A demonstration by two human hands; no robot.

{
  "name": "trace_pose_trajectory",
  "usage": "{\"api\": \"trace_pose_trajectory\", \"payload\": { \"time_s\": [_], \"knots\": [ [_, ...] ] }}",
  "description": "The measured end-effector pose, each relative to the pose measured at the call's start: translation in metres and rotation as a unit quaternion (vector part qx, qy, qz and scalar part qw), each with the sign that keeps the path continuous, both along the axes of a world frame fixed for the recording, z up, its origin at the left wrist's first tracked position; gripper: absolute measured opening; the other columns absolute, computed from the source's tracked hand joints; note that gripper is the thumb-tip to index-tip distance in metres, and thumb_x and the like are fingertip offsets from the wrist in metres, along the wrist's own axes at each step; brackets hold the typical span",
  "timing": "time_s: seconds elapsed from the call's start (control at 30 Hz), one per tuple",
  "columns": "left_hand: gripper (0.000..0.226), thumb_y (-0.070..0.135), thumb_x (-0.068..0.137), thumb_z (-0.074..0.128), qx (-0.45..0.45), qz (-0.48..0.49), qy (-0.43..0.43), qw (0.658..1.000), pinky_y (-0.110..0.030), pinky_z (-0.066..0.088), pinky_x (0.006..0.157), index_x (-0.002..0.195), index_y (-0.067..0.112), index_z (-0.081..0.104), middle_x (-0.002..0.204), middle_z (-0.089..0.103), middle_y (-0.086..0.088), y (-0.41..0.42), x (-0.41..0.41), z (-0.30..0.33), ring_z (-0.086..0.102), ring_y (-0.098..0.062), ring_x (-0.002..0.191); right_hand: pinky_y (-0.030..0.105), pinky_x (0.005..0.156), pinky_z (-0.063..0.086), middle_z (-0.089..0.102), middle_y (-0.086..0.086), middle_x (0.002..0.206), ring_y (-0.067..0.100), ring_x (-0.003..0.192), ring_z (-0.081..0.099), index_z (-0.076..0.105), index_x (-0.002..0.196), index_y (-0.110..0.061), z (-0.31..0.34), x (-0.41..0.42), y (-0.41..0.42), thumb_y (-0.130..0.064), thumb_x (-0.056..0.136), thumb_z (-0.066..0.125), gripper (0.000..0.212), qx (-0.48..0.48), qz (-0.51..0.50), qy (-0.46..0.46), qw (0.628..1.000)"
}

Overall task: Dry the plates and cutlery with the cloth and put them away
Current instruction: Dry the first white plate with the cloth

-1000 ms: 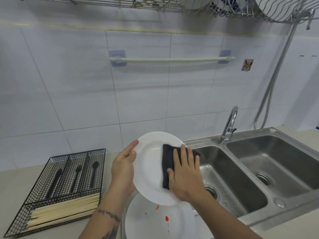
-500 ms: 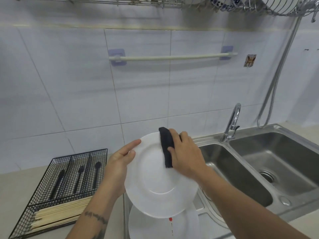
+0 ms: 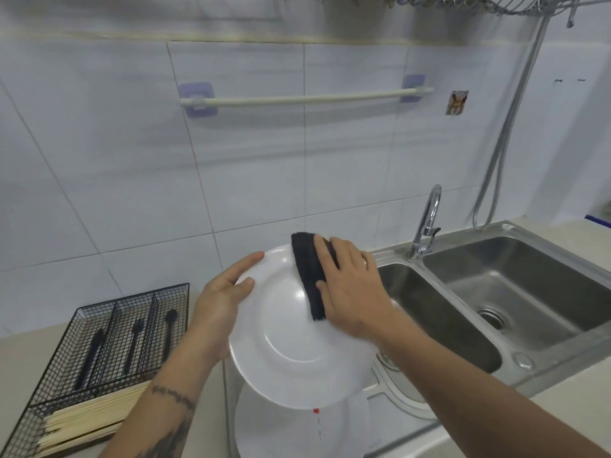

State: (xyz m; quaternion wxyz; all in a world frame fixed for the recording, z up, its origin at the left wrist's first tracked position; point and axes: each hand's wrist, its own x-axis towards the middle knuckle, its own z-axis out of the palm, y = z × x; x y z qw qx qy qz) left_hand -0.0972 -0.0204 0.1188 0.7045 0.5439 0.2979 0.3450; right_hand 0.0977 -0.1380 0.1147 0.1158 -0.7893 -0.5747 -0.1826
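The left hand [image 3: 220, 300] is gripping the rim of the white plate [image 3: 291, 352], thumb lying on the face, forefinger extended along the edge. The right hand [image 3: 352, 292] is pressing the folded black cloth [image 3: 309, 276] against the plate's upper rim, fingers straight and close together on top. Another white plate [image 3: 281, 431] is lying directly below the held one. Black cutlery [image 3: 132, 338] is resting in the wire tray [image 3: 99, 309], left of the left fingers.
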Motion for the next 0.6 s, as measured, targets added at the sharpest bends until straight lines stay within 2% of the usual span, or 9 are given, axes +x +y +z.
{"api": "trace_pose_trajectory", "payload": {
  "time_s": [0.03, 0.1, 0.2, 0.33, 0.4, 0.5, 0.53, 0.6],
  "knots": [
    [0.045, 0.001, 0.096, 0.053, -0.013, 0.027, -0.009, 1.0, -0.051, 0.056, 0.09, 0.112, 0.035, 0.076, 0.12, 0.073, -0.009, -0.001, 0.0, -0.003, 0.07, -0.036, 0.102, 0.056, 0.113, 0.023, 0.019, 0.013, 0.159, 0.035, 0.144, 0.02, 0.003, 0.156, -0.018, -0.007, 0.0, -0.007, -0.041, 0.093, 0.032, 0.073, -0.017, -0.019, 0.007, 1.0],
    [0.044, 0.003, 0.097, 0.053, -0.031, 0.064, -0.027, 0.997, -0.045, 0.059, 0.083, 0.113, 0.037, 0.076, 0.117, 0.074, -0.006, -0.002, 0.001, -0.007, 0.072, -0.029, 0.095, 0.06, 0.118, 0.007, -0.004, 0.014, 0.164, 0.034, 0.151, -0.003, 0.0, 0.157, -0.016, -0.022, -0.003, -0.021, -0.044, 0.091, 0.027, 0.076, -0.047, -0.029, 0.026, 0.998],
    [0.044, 0.005, 0.098, 0.052, -0.036, 0.084, -0.032, 0.995, -0.038, 0.059, 0.076, 0.112, 0.039, 0.076, 0.115, 0.075, -0.002, -0.004, 0.01, -0.007, 0.073, -0.022, 0.088, 0.057, 0.12, -0.003, -0.007, 0.015, 0.164, 0.033, 0.15, -0.011, 0.005, 0.157, -0.014, -0.034, -0.022, -0.033, -0.049, 0.088, 0.023, 0.08, -0.081, -0.015, 0.06, 0.995],
    [0.043, 0.006, 0.1, 0.05, -0.039, 0.079, -0.03, 0.996, -0.05, 0.053, 0.098, 0.113, 0.038, 0.075, 0.119, 0.074, -0.002, -0.013, 0.03, -0.003, 0.07, -0.029, 0.109, 0.049, 0.12, -0.01, -0.018, 0.005, 0.163, 0.02, 0.148, -0.023, -0.006, 0.157, -0.021, -0.035, -0.062, -0.027, -0.047, 0.093, 0.021, 0.074, -0.069, 0.067, 0.17, 0.981],
    [0.043, 0.006, 0.101, 0.049, -0.043, 0.088, -0.034, 0.995, -0.052, 0.052, 0.101, 0.116, 0.037, 0.074, 0.122, 0.073, -0.002, -0.013, 0.031, 0.0, 0.068, -0.032, 0.114, 0.043, 0.121, -0.012, -0.017, -0.002, 0.164, 0.013, 0.147, -0.026, -0.003, 0.157, -0.026, -0.034, -0.071, -0.029, -0.047, 0.094, 0.018, 0.07, -0.069, 0.127, 0.197, 0.97],
    [0.043, 0.005, 0.101, 0.047, -0.068, 0.109, -0.058, 0.99, -0.047, 0.057, 0.09, 0.112, 0.036, 0.075, 0.125, 0.071, -0.004, -0.005, 0.02, 0.003, 0.068, -0.032, 0.112, 0.037, 0.12, -0.011, -0.009, -0.008, 0.165, 0.008, 0.149, -0.017, 0.005, 0.157, -0.033, -0.036, -0.058, -0.042, -0.05, 0.095, 0.019, 0.066, -0.103, 0.188, 0.186, 0.959],
    [0.043, 0.004, 0.101, 0.046, -0.075, 0.111, -0.064, 0.989, -0.046, 0.057, 0.088, 0.113, 0.034, 0.074, 0.125, 0.071, -0.005, -0.003, 0.017, 0.003, 0.068, -0.033, 0.112, 0.037, 0.121, -0.01, -0.007, -0.007, 0.165, 0.009, 0.15, -0.014, 0.007, 0.157, -0.033, -0.036, -0.049, -0.045, -0.051, 0.095, 0.019, 0.066, -0.107, 0.179, 0.163, 0.964],
    [0.042, 0.003, 0.101, 0.046, -0.078, 0.102, -0.066, 0.989, -0.049, 0.055, 0.092, 0.115, 0.032, 0.072, 0.126, 0.07, -0.007, -0.004, 0.015, 0.003, 0.067, -0.035, 0.113, 0.039, 0.121, -0.009, -0.006, -0.002, 0.165, 0.015, 0.151, -0.01, 0.007, 0.157, -0.027, -0.032, -0.033, -0.041, -0.051, 0.094, 0.017, 0.068, -0.105, 0.126, 0.112, 0.98]
  ]
}}
